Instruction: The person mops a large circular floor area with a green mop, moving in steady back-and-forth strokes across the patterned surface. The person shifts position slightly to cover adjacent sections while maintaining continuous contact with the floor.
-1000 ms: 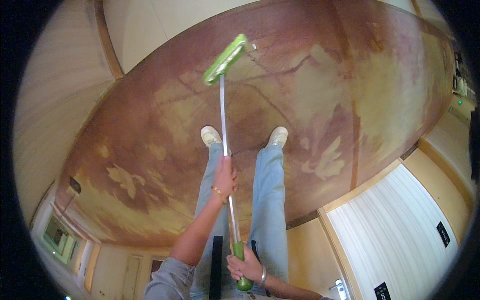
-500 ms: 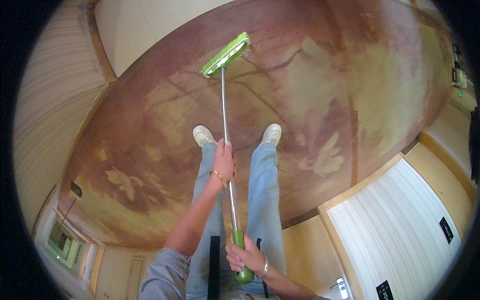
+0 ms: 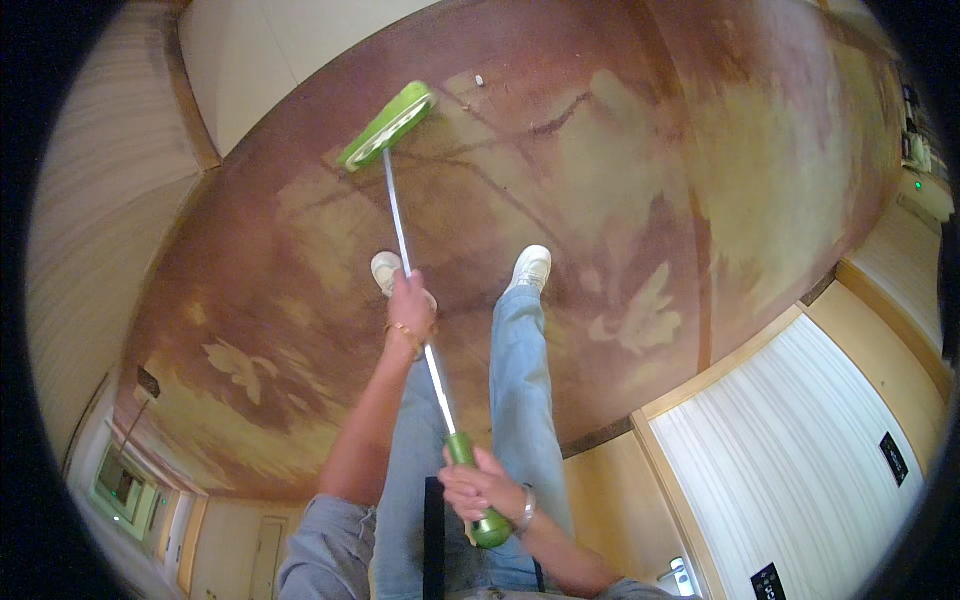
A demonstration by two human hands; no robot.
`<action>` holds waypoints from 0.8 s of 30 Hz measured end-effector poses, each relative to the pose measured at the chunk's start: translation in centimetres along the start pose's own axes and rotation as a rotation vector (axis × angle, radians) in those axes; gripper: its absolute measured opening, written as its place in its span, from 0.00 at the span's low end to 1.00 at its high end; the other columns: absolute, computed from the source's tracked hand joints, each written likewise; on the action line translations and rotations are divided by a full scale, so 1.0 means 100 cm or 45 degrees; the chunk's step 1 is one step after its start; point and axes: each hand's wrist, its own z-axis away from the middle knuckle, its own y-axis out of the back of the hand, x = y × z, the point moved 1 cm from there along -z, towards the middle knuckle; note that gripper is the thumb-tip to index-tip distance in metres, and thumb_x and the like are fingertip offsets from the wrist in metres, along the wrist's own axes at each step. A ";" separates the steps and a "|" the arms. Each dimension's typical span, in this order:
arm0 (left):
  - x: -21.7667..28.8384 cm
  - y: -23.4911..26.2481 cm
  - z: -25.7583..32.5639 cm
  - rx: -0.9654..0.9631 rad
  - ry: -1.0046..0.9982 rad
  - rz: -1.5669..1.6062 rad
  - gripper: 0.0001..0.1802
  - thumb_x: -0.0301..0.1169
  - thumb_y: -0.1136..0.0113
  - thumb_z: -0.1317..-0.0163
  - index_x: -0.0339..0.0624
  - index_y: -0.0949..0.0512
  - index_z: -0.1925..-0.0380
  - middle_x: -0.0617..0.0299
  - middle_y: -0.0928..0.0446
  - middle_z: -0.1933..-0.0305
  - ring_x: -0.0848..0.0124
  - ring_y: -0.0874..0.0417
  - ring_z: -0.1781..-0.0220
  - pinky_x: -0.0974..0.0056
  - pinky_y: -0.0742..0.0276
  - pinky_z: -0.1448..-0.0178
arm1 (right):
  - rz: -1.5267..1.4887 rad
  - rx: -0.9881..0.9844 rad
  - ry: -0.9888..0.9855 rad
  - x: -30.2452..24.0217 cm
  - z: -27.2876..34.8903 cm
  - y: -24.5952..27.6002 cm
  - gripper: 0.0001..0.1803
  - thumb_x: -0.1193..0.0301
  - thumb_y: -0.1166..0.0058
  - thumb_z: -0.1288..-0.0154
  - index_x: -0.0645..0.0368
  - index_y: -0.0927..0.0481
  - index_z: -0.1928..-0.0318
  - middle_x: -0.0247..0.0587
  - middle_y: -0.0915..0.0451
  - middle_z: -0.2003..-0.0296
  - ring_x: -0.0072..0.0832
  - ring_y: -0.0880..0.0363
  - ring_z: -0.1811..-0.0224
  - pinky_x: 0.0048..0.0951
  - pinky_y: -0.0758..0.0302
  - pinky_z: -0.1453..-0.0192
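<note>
A long-handled broom with a flat green plastic head (image 3: 388, 124), a thin silver metal shaft and a green grip at its near end stands slanted in front of the person, its head resting on the carpet well ahead of the feet and off to the left. The long axis runs from the grip close to the body, up and away between the legs, to the head at the far end. The left hand (image 3: 409, 305) is the nearer one to the head: it is wrapped closed around the bare shaft about midway, a thin bracelet on its wrist. The right hand (image 3: 482, 490) is curled shut around the green grip by the waist. Beneath lie two white sneakers (image 3: 530, 268) and pale blue jeans. The patterned reddish-brown and tan carpet (image 3: 700, 200) spreads all around, with a small white scrap (image 3: 479, 80) lying just beyond the head, and pale striped wall panels (image 3: 800, 450) border it on the right.
</note>
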 end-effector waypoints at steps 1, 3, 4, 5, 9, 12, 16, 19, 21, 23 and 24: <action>0.024 -0.017 0.015 -0.050 0.057 0.052 0.12 0.39 0.63 0.37 0.43 0.41 0.62 0.59 0.38 0.89 0.66 0.35 0.93 0.62 0.38 0.90 | 0.050 0.035 0.048 -0.009 0.008 0.002 0.08 0.74 0.58 0.38 0.50 0.42 0.63 0.27 0.43 0.84 0.12 0.46 0.91 0.16 0.46 0.91; 0.028 -0.036 0.028 -0.124 0.068 0.120 0.11 0.41 0.63 0.37 0.49 0.39 0.60 0.64 0.42 0.88 0.73 0.40 0.93 0.67 0.44 0.91 | 0.085 0.041 0.106 -0.010 0.017 0.003 0.08 0.74 0.58 0.38 0.50 0.43 0.65 0.28 0.43 0.84 0.13 0.46 0.91 0.17 0.46 0.91; 0.030 -0.041 0.032 -0.164 0.073 0.153 0.11 0.42 0.63 0.37 0.52 0.39 0.59 0.67 0.44 0.88 0.77 0.43 0.93 0.69 0.47 0.92 | 0.105 0.065 0.125 -0.005 0.022 0.002 0.08 0.75 0.59 0.38 0.51 0.43 0.65 0.28 0.43 0.84 0.13 0.46 0.91 0.17 0.46 0.91; 0.030 -0.040 0.040 -0.208 0.079 0.227 0.11 0.42 0.63 0.37 0.52 0.39 0.58 0.68 0.44 0.88 0.77 0.43 0.92 0.70 0.47 0.92 | 0.129 0.088 0.141 0.004 0.027 0.002 0.08 0.75 0.59 0.38 0.51 0.44 0.65 0.29 0.43 0.84 0.14 0.46 0.91 0.18 0.45 0.91; 0.010 -0.026 0.081 -0.266 0.172 0.395 0.14 0.44 0.62 0.37 0.55 0.40 0.54 0.70 0.45 0.88 0.79 0.44 0.92 0.72 0.48 0.91 | 0.145 0.105 0.097 0.037 0.046 0.013 0.09 0.75 0.59 0.38 0.51 0.44 0.65 0.29 0.42 0.84 0.15 0.44 0.90 0.20 0.41 0.89; -0.019 0.011 0.094 -0.041 0.270 0.454 0.10 0.44 0.65 0.36 0.55 0.41 0.60 0.69 0.44 0.87 0.78 0.44 0.92 0.70 0.46 0.91 | 0.320 0.168 -0.059 0.045 0.050 0.011 0.09 0.75 0.58 0.38 0.51 0.45 0.67 0.28 0.43 0.85 0.14 0.45 0.91 0.18 0.43 0.90; -0.077 0.041 0.077 0.127 0.307 0.541 0.09 0.45 0.65 0.36 0.58 0.41 0.62 0.69 0.44 0.87 0.78 0.44 0.91 0.70 0.46 0.91 | 0.382 0.177 -0.181 0.035 0.035 0.027 0.08 0.75 0.58 0.38 0.52 0.43 0.66 0.27 0.43 0.85 0.13 0.45 0.90 0.17 0.44 0.90; -0.086 0.002 0.066 0.109 0.379 0.463 0.09 0.45 0.65 0.36 0.56 0.41 0.65 0.68 0.43 0.86 0.77 0.44 0.92 0.70 0.46 0.91 | 0.145 0.133 -0.192 0.019 0.044 0.041 0.08 0.76 0.58 0.39 0.52 0.43 0.66 0.26 0.43 0.86 0.13 0.45 0.90 0.17 0.45 0.90; -0.080 -0.035 0.082 -0.015 0.331 0.635 0.11 0.47 0.60 0.38 0.56 0.41 0.66 0.70 0.44 0.87 0.78 0.43 0.91 0.71 0.46 0.91 | 0.211 0.232 -0.127 0.021 0.062 0.046 0.09 0.77 0.58 0.40 0.52 0.44 0.66 0.27 0.43 0.86 0.13 0.45 0.90 0.17 0.45 0.90; -0.048 -0.072 0.106 -0.125 0.321 0.510 0.15 0.48 0.60 0.38 0.56 0.40 0.57 0.70 0.43 0.87 0.78 0.43 0.92 0.71 0.45 0.91 | 0.305 0.324 -0.030 0.025 0.083 0.058 0.09 0.78 0.59 0.40 0.52 0.44 0.66 0.28 0.43 0.86 0.13 0.45 0.91 0.17 0.45 0.90; -0.042 -0.083 0.118 -0.202 0.280 0.547 0.18 0.49 0.60 0.38 0.56 0.42 0.53 0.70 0.43 0.87 0.78 0.43 0.91 0.71 0.44 0.91 | 0.403 0.394 0.021 0.026 0.095 0.055 0.09 0.78 0.59 0.40 0.52 0.45 0.67 0.29 0.43 0.86 0.15 0.45 0.91 0.19 0.44 0.90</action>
